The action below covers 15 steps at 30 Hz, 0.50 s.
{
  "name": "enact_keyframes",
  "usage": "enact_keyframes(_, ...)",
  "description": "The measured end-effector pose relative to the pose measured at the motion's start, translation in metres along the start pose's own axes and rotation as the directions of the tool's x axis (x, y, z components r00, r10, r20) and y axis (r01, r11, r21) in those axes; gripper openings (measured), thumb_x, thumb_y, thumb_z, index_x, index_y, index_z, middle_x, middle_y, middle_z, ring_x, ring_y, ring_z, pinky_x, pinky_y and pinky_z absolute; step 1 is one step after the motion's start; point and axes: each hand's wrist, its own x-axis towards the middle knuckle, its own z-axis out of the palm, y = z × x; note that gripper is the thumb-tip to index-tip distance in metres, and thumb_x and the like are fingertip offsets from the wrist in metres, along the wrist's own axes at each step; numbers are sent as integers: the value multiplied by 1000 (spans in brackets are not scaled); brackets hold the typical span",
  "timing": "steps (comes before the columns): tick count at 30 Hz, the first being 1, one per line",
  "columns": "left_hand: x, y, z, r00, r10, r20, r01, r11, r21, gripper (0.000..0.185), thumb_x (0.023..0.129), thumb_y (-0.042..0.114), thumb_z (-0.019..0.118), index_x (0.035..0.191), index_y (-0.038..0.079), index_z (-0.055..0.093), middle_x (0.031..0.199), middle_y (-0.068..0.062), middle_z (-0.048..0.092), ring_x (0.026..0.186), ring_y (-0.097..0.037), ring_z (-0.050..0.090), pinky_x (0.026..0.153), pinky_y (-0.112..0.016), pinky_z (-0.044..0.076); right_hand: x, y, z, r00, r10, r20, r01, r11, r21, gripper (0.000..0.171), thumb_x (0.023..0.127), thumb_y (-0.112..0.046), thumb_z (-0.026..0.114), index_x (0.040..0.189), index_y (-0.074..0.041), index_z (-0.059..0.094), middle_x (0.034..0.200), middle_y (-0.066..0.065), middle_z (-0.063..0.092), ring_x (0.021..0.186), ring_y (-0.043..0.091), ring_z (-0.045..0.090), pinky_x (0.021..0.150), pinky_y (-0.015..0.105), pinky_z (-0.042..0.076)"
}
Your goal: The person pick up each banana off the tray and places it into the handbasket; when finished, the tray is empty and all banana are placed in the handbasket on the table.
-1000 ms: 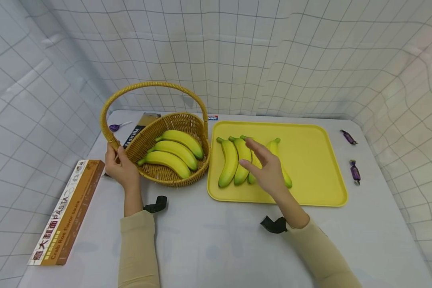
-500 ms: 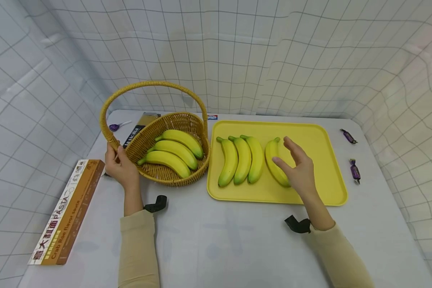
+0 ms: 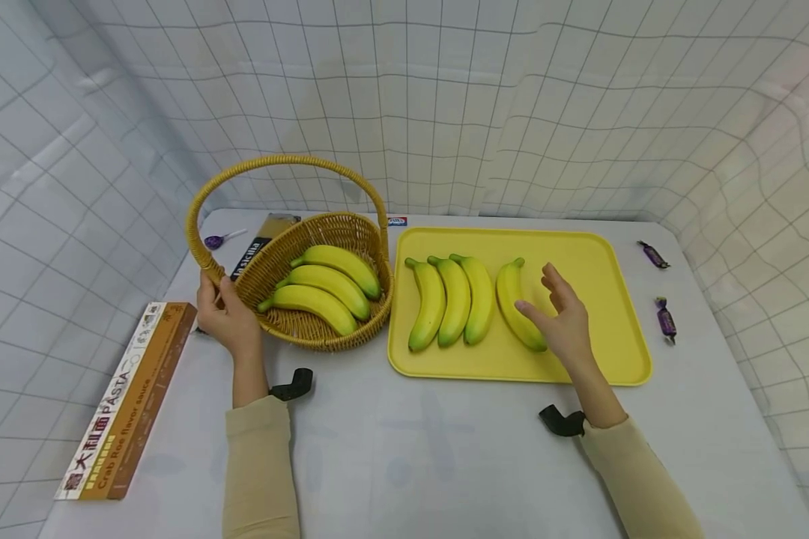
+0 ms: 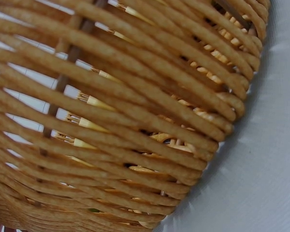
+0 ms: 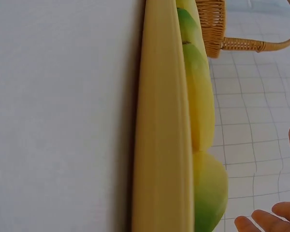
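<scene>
The left wrist view fills with the basket [image 4: 135, 121] wall alone: round woven cane strands, pale cut ends poking out, white table [image 4: 261, 159] beside it. The right wrist view looks along the smooth rim of the tray [image 5: 162, 145], with bananas bulging over it and fingertips [image 5: 261, 223] at the corner. Only the head view shows the whole layout.

The basket [image 3: 323, 329] is round wicker with a tall arched handle, just left of the flat yellow plastic tray [image 3: 600, 299], and holds three curved yellow bananas with greenish tips. The left hand [image 3: 225, 318] grips the basket at the foot of the handle, fingers curled round it.

The tray carries four bananas: three side by side at its left, and one banana [image 3: 515, 303] apart, near the middle. The right hand [image 3: 562, 322] rests over the tray with fingers loosely spread, thumb touching that banana, holding nothing.

Left of the basket lies a long pasta box [image 3: 124, 400]; right of the tray lie two purple candies [image 3: 664, 320].
</scene>
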Motion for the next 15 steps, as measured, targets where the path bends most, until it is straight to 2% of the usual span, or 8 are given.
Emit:
enact_keyframes(7,2,-4,1,1000,-31,1,31,1000,4,32,100,6,50,129,0,62,117,-18,65,101,-4,57,88,-19,45,2,12,3,997,65,50,-64,998,-15,89,87,-23,74,157,-11,21,159,13,29,143,33,33,115,52,27)
enact_keyframes(15,8,-26,3,1000,-23,0,23,1000,13,32,100,6,50,129,0,62,117,-17,65,101,-4,56,88,-20,44,2,19,7,988,114,100,-113,993,-14,91,87,-22,74,157,-10,16,159,16,26,143,38,32,115,53,27)
